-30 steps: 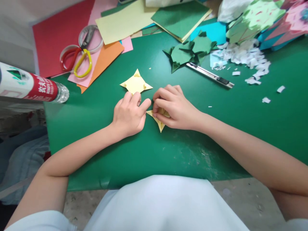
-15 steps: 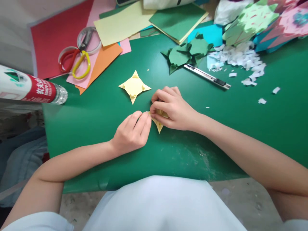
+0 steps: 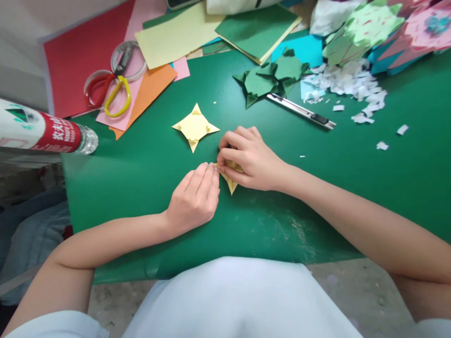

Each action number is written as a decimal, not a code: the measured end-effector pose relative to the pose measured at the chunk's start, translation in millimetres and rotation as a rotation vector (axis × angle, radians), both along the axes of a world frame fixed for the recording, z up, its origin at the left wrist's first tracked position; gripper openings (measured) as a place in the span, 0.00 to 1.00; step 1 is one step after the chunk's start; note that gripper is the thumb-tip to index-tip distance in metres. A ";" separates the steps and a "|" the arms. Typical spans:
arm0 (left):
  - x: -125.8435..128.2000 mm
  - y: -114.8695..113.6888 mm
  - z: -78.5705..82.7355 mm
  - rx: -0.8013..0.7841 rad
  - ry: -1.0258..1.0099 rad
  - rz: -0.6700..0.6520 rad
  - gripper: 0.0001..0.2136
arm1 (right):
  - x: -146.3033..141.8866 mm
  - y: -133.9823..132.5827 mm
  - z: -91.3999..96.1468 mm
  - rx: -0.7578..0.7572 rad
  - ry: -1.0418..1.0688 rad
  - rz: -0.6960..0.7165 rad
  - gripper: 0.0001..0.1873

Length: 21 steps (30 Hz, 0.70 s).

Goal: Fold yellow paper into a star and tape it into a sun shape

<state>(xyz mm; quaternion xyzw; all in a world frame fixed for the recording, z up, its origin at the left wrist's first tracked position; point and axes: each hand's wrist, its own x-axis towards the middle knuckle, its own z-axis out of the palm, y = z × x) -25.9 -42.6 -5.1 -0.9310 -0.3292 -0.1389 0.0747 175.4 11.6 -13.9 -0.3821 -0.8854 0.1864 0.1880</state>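
Note:
A yellow folded paper star (image 3: 230, 186) lies on the green table, mostly covered by my right hand. The fingers of my right hand (image 3: 248, 157) are curled and closed on it from the right and above. My left hand (image 3: 195, 195) has its fingers together, their tips pressing on the star's left point beside the right fingertips. How the paper is folded under the fingertips is hidden. Just beyond both hands, untouched, a second yellow paper star (image 3: 195, 126) lies flat with its four points spread and small curls at their bases.
Scissors (image 3: 119, 77) and a tape roll (image 3: 136, 58) sit on coloured paper at the left, near a lying bottle (image 3: 59, 134). A utility knife (image 3: 303, 111) touches dark green folded stars (image 3: 260, 82). White paper scraps (image 3: 352, 82) and pink paper shapes (image 3: 423, 35) are at the right.
My left hand's fingers have straightened and drawn together over the star's left point, its back turned more upward. My right hand stays on the star. The whole view has shifted slightly.

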 end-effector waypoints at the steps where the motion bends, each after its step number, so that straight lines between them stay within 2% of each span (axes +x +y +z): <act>1: -0.2 -0.5 -0.4 -0.009 0.004 0.002 0.18 | -0.1 0.0 -0.1 0.003 -0.002 0.001 0.14; 10: -2.3 0.3 -1.9 -0.006 0.097 -0.043 0.18 | -1.6 -0.2 1.3 0.011 -0.067 0.004 0.15; 15: -0.5 3.5 0.5 0.052 0.125 -0.069 0.16 | 0.6 -0.4 -1.7 0.063 -0.144 0.027 0.10; 21: -0.7 2.3 -0.5 0.029 0.142 -0.060 0.17 | 2.1 -1.8 -7.0 0.152 -0.238 0.028 0.10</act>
